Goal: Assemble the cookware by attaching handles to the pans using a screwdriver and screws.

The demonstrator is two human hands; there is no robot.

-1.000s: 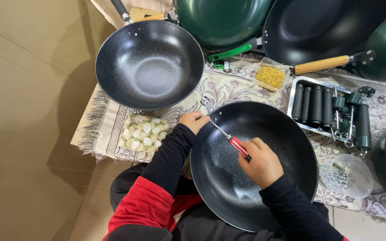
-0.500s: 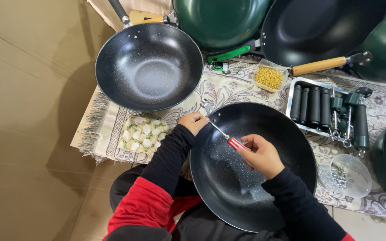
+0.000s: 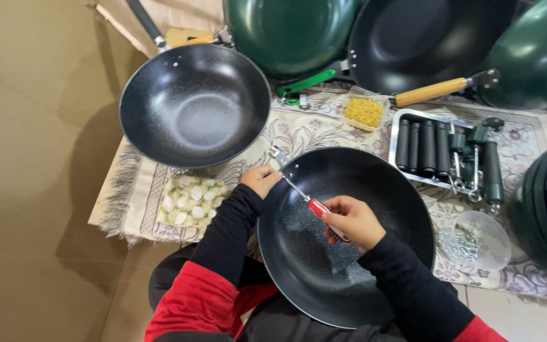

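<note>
Green woks (image 3: 289,31), patterned mat (image 3: 299,130) — black handles (image 3: 422,147)

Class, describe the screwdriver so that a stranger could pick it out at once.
Find the black wok nearest the person, on the patterned cloth. Over its left rim, the right hand holds a screwdriver. It is the only tool with a red handle; the nearby handles are black, green or wooden.

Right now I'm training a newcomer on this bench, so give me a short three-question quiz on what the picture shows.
1. True or false: the right hand holds a red-handled screwdriver.
2. Where is the left hand? A) on the rim of the near black pan B) in the glass bowl C) on the wooden handle
3. What colour are the small parts in the square container?

Key: 1 true; 2 A; 3 yellow.
</note>
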